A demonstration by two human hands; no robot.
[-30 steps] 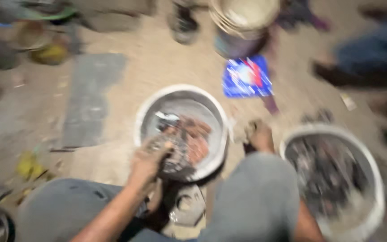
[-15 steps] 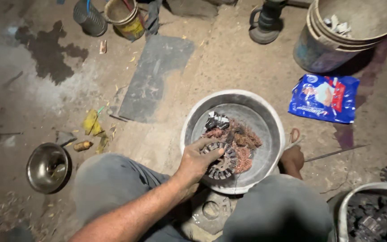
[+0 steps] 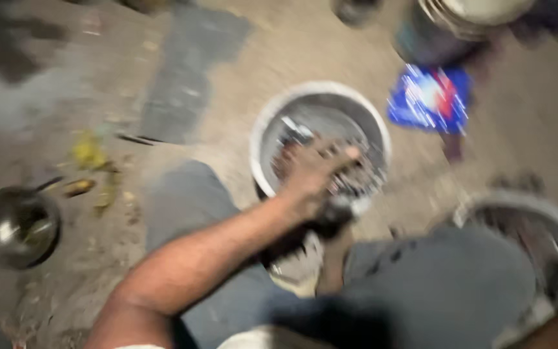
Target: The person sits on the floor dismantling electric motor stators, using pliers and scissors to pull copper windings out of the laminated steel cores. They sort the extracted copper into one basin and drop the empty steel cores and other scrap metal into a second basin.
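1. Metal parts, dark and rusty, lie heaped in the round grey basin that stands on the dirt floor just ahead of your knees.
2. Your left hand reaches over the basin's near rim and rests on the heap, fingers spread and curled down onto the parts; the blur hides whether they grip any piece.
3. Your right hand shows only partly, low between your knees beneath the left forearm, touching a dark object; how far its fingers are closed you cannot tell.
4. Toward the floor's left edge sits a dark metal bowl; beyond the basin to the right lies a blue packet; a second basin stands at the right edge.
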